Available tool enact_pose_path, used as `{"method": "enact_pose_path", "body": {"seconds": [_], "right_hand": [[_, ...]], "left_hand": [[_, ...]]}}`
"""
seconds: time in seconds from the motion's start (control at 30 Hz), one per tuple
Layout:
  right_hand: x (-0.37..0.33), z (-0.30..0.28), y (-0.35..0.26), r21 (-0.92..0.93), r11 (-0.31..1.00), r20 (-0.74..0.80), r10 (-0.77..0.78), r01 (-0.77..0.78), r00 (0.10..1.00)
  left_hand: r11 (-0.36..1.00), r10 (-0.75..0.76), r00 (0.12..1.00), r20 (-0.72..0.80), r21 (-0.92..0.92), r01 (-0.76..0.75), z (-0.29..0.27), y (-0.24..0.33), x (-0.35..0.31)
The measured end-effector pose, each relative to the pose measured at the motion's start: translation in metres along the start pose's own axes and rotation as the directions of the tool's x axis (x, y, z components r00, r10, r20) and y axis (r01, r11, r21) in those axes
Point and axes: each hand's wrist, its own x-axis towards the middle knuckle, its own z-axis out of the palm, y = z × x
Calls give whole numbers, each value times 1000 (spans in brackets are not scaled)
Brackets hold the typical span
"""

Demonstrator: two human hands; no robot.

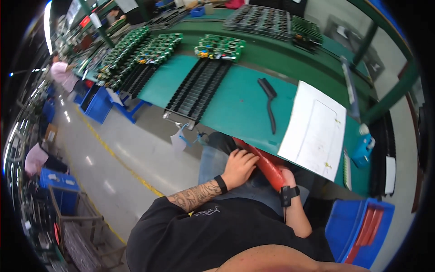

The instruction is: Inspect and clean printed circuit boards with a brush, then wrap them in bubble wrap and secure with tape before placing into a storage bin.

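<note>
A long, glossy red plastic bag lies slantwise over my lap, its far end under the table's front edge. My left hand is at its left side, fingers curled with the tips against the red plastic; the thumb is hidden. At the bag's near right end is my right hand, closed around the edge, most of its fingers out of sight behind the bag. Beyond my hands, a black brush and a white sheet with a drawn outline lie on the green tabletop.
A black slotted rack carries green circuit boards; more boards stand further left. A blue bin with red pieces sits at my right. On the table's right are a blue bottle and a green post.
</note>
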Motion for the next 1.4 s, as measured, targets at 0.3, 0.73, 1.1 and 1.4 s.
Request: {"method": "enact_pose_path", "body": {"seconds": [0.3,0.73,1.1,1.4], "right_hand": [[-151,44,13,176,983,-140,-26,50,990],[-277,110,-1,53,923,-127,-372,381,920],[-279,121,-10,-865,-475,497,-856,161,145],[-297,156,-96,-791,-343,541,-778,506,319]], "left_hand": [[976,216,972,-91,14,-216,-46,35,27],[652,599,705,-380,-281,-705,-102,137,116],[601,176,983,-59,-784,-155,-76,179,166],[435,-97,981,169,-879,195,-109,154,167]]}}
